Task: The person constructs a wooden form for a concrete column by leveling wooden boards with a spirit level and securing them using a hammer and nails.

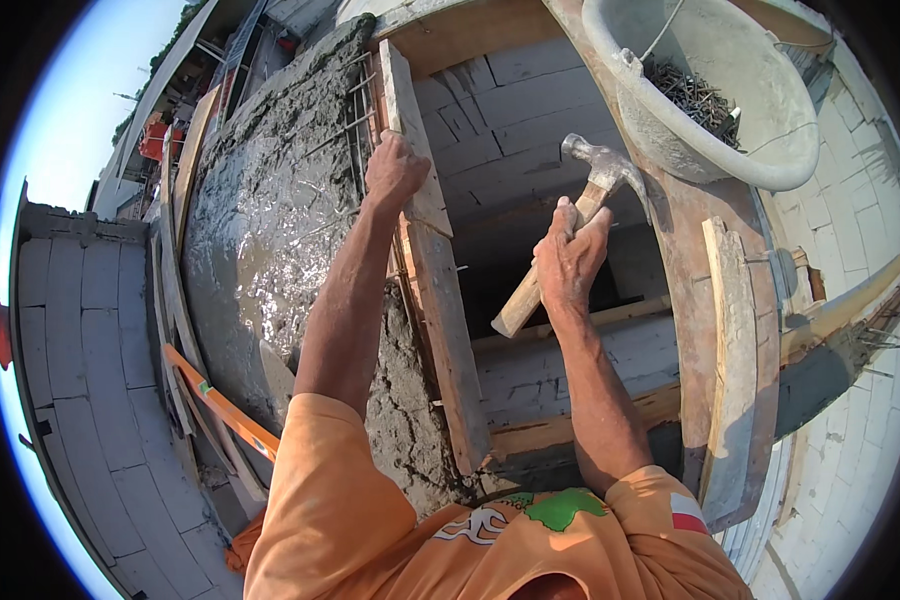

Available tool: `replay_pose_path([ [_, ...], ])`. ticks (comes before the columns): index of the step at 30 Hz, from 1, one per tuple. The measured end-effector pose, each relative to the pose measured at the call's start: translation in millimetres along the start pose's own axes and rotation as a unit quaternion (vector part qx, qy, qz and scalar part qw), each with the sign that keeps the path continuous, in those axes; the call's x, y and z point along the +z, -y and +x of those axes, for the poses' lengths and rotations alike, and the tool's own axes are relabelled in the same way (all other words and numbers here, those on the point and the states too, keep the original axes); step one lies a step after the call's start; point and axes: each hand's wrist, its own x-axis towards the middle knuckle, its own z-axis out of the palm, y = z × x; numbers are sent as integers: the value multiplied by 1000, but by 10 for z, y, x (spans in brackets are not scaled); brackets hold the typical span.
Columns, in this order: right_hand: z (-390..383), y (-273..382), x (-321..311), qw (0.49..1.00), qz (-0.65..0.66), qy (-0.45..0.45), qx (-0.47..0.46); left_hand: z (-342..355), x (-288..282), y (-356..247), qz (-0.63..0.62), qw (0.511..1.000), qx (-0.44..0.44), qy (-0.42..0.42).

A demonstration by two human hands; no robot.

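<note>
My right hand (572, 255) is wrapped round the wooden handle of a claw hammer (604, 163), its metal head raised above the dark opening. Ahead and to the left, my left hand (397, 170) is closed at a narrow wooden board (438, 330). Whatever its fingers pinch there, if anything, is hidden. The board runs along the edge of a wet concrete slab (260, 220). Thin steel rods (358, 120) poke out of the concrete beside my left hand.
A grey bucket (790, 165) holding many nails (690, 95) stands at the far right on planks. Another loose board (732, 360) lies at right. An orange spirit level (222, 405) rests at left. Between the boards is a deep opening, with block walls (100, 380) around.
</note>
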Motion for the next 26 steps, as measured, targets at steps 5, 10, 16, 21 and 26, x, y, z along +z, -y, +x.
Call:
replay_pose_path([
  [5,-140,-634,298,969,-109,221,11,-47,90,-124,-4,1000,-5,-10],
  [10,-47,-214,141,990,-65,116,-41,-10,29,100,-14,1000,5,-24],
  [16,-104,-817,292,958,-129,247,-67,-16,80,-248,-23,1000,2,-10],
  [21,-65,-193,162,978,-96,185,-26,-59,-15,-3,-30,999,-25,-9],
  [26,53,-45,-65,998,55,-19,34,-61,-83,-76,-20,999,-22,-14],
])
